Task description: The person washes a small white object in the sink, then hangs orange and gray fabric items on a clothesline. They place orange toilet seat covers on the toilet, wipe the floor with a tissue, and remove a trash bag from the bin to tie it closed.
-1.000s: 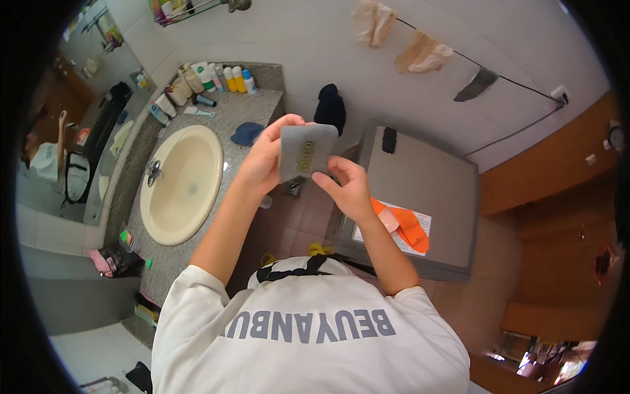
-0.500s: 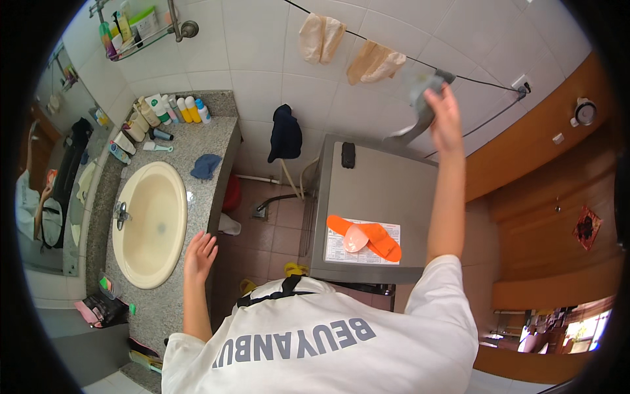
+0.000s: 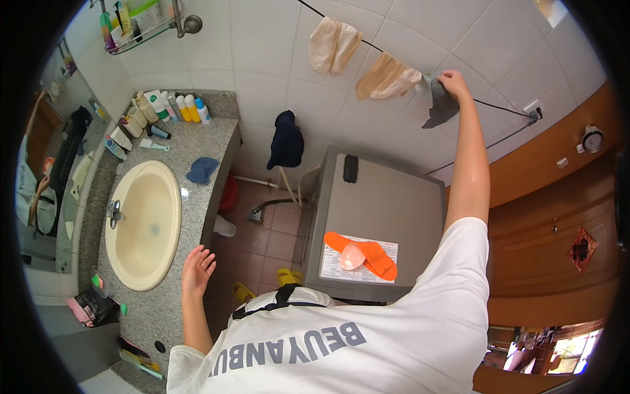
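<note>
My right hand (image 3: 453, 84) is raised at the wall. Its fingers are closed on the top of a grey sock (image 3: 441, 110) that hangs over the black line (image 3: 489, 105). Just left of it on the same line hang a beige sock-like cloth (image 3: 384, 77) and a paler one (image 3: 333, 47). My left hand (image 3: 197, 268) hovers by the front edge of the stone counter (image 3: 161, 322), fingers loosely stretched and nothing in them.
A grey-topped appliance (image 3: 394, 197) bears a black phone-like object (image 3: 351, 169), orange insoles (image 3: 374, 257) and a pink piece (image 3: 352, 257) on a printed sheet. A cream sink (image 3: 146, 223), bottles (image 3: 192, 108) and a blue cloth (image 3: 202, 170) occupy the counter. A mop (image 3: 286, 141) leans at the wall.
My right hand has moved up to the line, and the grey sock now hangs over it beside the beige cloth. My left hand stays near the counter edge.
</note>
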Available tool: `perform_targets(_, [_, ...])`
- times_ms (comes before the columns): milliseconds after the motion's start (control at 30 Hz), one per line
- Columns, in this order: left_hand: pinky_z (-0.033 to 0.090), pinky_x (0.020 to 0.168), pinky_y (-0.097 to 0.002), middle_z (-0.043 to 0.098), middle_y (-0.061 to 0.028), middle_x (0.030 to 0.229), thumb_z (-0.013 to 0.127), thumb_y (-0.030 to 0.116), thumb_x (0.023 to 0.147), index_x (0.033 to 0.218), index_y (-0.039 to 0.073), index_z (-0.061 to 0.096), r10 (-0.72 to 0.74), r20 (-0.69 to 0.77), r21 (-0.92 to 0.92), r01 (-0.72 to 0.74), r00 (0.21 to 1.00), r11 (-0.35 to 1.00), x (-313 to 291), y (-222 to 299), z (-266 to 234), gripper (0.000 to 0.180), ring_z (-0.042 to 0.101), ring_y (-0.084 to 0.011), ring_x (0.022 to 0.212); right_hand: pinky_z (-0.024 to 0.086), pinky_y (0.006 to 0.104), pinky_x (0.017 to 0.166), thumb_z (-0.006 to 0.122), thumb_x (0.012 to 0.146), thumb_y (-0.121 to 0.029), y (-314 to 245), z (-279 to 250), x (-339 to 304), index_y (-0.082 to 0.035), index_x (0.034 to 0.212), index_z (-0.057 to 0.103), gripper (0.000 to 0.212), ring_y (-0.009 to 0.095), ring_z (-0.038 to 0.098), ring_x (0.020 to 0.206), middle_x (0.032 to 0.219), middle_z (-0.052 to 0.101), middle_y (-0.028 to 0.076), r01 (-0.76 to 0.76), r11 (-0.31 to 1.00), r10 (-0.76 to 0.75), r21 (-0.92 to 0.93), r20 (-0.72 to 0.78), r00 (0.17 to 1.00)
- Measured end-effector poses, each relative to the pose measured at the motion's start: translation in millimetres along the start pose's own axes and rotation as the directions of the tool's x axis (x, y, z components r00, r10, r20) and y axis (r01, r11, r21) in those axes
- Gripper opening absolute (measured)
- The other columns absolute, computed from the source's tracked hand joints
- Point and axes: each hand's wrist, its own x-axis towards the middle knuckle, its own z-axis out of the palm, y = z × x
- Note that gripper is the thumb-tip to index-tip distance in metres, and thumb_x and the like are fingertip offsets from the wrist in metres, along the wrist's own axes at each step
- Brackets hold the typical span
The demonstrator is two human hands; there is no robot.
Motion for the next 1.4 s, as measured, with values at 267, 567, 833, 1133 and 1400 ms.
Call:
perform_targets(267, [0.048, 0.085, -0.0362, 0.058, -0.0070, 0.108, 0.056, 0.018, 0.089, 0.120, 0.008, 0.050, -0.035, 0.013, 0.036, 0.035, 0.999, 0.999, 6.2, -3.2, -6.5, 0.033, 0.058, -0.0215, 0.101, 0.049, 0.0339, 0.071, 0.075, 0.068, -0.025, 19.6, -21.3, -4.0, -0.008, 0.111, 0.053, 0.052, 0.022, 0.063, 0.084, 0.092, 0.067, 0.008, 0.027, 0.992, 0.027, 0.127, -0.404, 0.914])
perform_targets(567, [0.048, 0.084, -0.0358, 0.058, -0.0071, 0.109, 0.056, 0.019, 0.089, 0.120, 0.008, 0.050, 0.001, -0.025, 0.062, 0.001, 1.000, 0.998, 2.1, 5.6, -10.9, 0.034, 0.058, -0.0213, 0.100, 0.043, 0.0402, 0.081, 0.052, 0.088, -0.040, -28.6, -8.2, -75.9, -0.010, 0.085, 0.068, 0.034, 0.027, 0.061, 0.089, 0.092, 0.067, 0.008, 0.157, 0.908, -0.284, -0.389, -0.293, 0.913])
perform_targets(833, [0.047, 0.083, -0.0351, 0.058, -0.0062, 0.107, 0.056, 0.021, 0.089, 0.119, 0.008, 0.051, 0.099, -0.113, 0.123, -0.085, 0.989, 0.989, -13.6, 15.2, -42.3, 0.034, 0.059, -0.0202, 0.097, 0.045, 0.0330, 0.078, 0.048, 0.093, -0.030, -35.7, 59.1, -227.0, -0.004, 0.088, 0.065, 0.031, 0.025, 0.062, 0.086, 0.086, 0.066, 0.011, 0.428, 0.884, -0.269, 0.189, -0.544, 0.795])
perform_targets(1133, [0.047, 0.081, -0.0419, 0.060, -0.0169, 0.105, 0.062, 0.026, 0.084, 0.113, 0.004, 0.053, 0.262, 0.035, 0.933, 0.062, 0.964, -0.354, -21.9, 15.9, -101.0, 0.037, 0.059, -0.0329, 0.095, 0.037, 0.0415, 0.100, 0.069, 0.073, -0.016, 35.2, 193.1, -479.7, -0.007, 0.118, 0.055, 0.048, 0.032, 0.047, 0.118, 0.126, 0.050, 0.013, 0.138, 0.989, -0.102, -0.056, 0.426, 0.899])
perform_targets(1400, [0.046, 0.086, -0.0410, 0.060, -0.0214, 0.109, 0.062, 0.027, 0.084, 0.114, 0.000, 0.055, 0.133, 0.140, 0.977, -0.115, 0.981, -0.180, -50.1, -0.1, -15.1, 0.041, 0.057, -0.0343, 0.101, 0.046, 0.0379, 0.074, 0.065, 0.068, -0.003, 11.1, 224.5, -490.1, -0.004, 0.094, 0.055, 0.028, 0.032, 0.057, 0.084, 0.095, 0.056, 0.012, 0.040, 0.985, -0.071, 0.169, 0.184, 0.980])
